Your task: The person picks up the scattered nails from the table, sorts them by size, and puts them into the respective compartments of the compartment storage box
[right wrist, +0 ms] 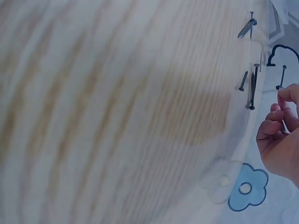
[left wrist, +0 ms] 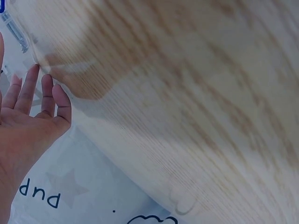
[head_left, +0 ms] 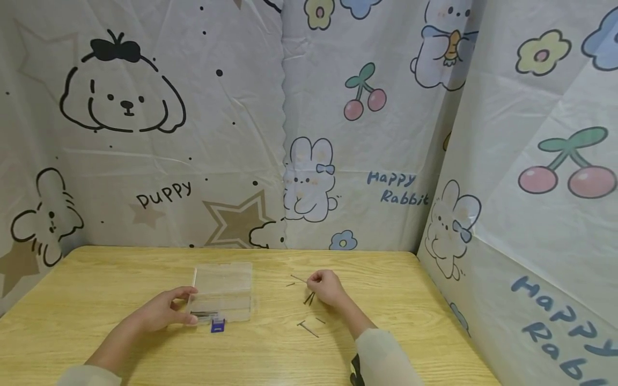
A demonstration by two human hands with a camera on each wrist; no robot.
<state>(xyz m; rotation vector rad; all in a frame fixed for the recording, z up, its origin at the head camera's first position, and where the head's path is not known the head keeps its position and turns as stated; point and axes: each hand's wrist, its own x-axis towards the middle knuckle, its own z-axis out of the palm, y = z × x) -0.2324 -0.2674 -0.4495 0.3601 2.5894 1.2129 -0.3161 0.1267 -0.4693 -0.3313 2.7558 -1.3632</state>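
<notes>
Nail (right wrist: 282, 77) pinched in right fingers (right wrist: 286, 95); spread left fingers (head_left: 183, 292) touch box (head_left: 224, 277).

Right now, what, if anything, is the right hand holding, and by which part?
The right hand pinches a nail by one end; whether that is the head or point cannot be told.

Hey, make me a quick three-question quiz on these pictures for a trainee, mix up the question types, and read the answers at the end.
1. Which hand touches the clear box?
2. True or false: the blue clasp sits at the box's edge nearest the person.
3. Fill in the blank: in the head view, the loose nails on the table lie to the ____ of the box.

Key:
1. The left hand.
2. True.
3. Right.
</notes>
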